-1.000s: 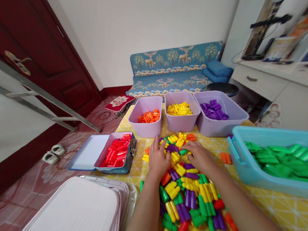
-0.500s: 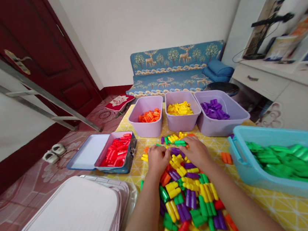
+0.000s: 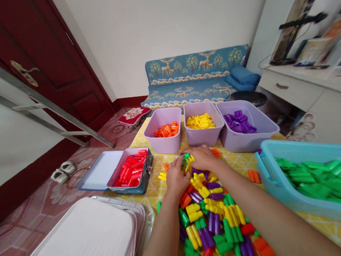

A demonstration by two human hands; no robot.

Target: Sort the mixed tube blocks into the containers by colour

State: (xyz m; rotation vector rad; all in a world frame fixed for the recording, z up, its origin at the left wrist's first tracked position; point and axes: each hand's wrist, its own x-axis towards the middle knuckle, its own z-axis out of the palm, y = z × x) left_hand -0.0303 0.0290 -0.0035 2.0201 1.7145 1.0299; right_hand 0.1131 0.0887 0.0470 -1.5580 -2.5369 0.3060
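Bullet-shaped plastic building blocks (image 3: 198, 213) in yellow, green, purple, red and orange lie in a loose pile on the table. At the pile's far end, my left hand (image 3: 177, 178) is curled against a small cluster of green and yellow blocks (image 3: 188, 161). My right hand (image 3: 203, 158) closes over the same cluster from the far right side, its fingertips pointing left towards the left hand. Parts of the cluster are hidden behind the fingers. Just beyond the right hand lies an orange block (image 3: 215, 152).
Lilac bins (image 3: 163, 144) (image 3: 204, 137) (image 3: 236, 143) hold orange, yellow and purple blocks along the far edge. On the left are a tin (image 3: 146, 186) of red blocks and stacked white lids (image 3: 78, 241). A blue tub (image 3: 277, 198) of green blocks stands at right.
My right hand has moved left across the far end of the pile, bringing green and yellow blocks up against my left hand. The left hand stays nearly in place.
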